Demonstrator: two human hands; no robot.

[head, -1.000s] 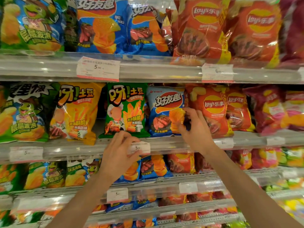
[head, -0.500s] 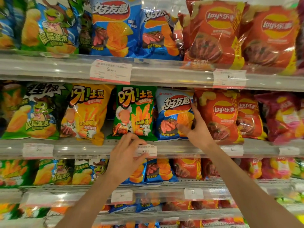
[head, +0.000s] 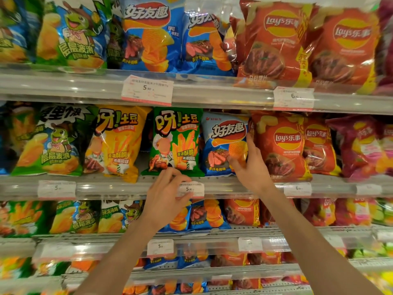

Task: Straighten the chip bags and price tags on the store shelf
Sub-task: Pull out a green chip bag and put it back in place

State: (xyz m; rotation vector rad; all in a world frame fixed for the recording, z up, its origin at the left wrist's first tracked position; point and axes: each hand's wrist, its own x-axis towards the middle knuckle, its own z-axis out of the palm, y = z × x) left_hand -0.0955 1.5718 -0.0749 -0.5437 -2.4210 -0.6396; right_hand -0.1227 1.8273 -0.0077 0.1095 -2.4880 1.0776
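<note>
My left hand [head: 168,194] pinches a white price tag [head: 192,189] marked 5.90 on the clear rail of the middle shelf [head: 110,186], thumb below and fingers above it. My right hand [head: 249,167] grips the right edge of a small blue chip bag [head: 223,141] that stands on that shelf, thumb on its front, fingers behind the edge. A green chip bag [head: 176,141] stands upright to its left and a red Lay's bag [head: 282,145] to its right.
The upper shelf holds larger blue and red bags, with a slightly tilted price tag [head: 147,90] and another tag [head: 293,99]. A yellow bag [head: 117,143] leans on the middle shelf. More tags [head: 57,188] [head: 297,189] sit on the rail. Lower shelves are packed with bags.
My right hand has slid up along the blue bag's right edge and now reaches behind it. My left hand stays on the price tag. The view has drifted slightly left and upward.
</note>
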